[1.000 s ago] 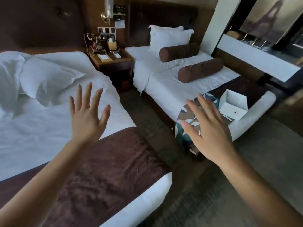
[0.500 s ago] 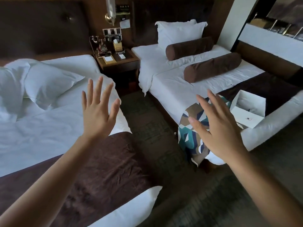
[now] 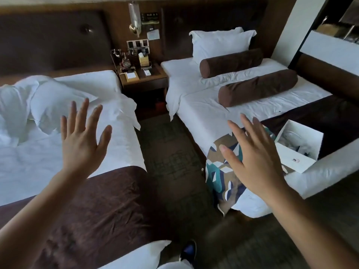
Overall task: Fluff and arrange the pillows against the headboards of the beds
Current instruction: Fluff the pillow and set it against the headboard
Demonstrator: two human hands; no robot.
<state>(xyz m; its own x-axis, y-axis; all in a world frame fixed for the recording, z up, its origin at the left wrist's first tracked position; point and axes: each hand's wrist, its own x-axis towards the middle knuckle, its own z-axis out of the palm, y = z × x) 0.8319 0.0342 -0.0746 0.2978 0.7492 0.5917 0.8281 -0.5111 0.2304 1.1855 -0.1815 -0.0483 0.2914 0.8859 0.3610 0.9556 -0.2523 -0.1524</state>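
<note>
Two beds stand side by side. On the left bed, white pillows (image 3: pixel 56 101) lie crumpled and flat, away from the dark headboard (image 3: pixel 50 39). On the right bed, white pillows (image 3: pixel 219 43) stand upright against the headboard (image 3: pixel 213 18), with two brown bolsters (image 3: pixel 231 63) (image 3: pixel 258 87) in front of them. My left hand (image 3: pixel 81 140) hovers open over the left bed's sheet. My right hand (image 3: pixel 252 158) is raised open over the foot of the right bed. Neither hand touches anything.
A wooden nightstand (image 3: pixel 143 76) with an old-style telephone and a tissue box stands between the beds. A carpeted aisle (image 3: pixel 171 160) runs between them. A white open box (image 3: pixel 299 146) and a patterned cloth (image 3: pixel 223 171) lie at the right bed's foot. A brown runner (image 3: pixel 93 210) crosses the left bed.
The view has shifted leftward and nearer the aisle between the beds. Both hands stay open and raised, holding nothing.
</note>
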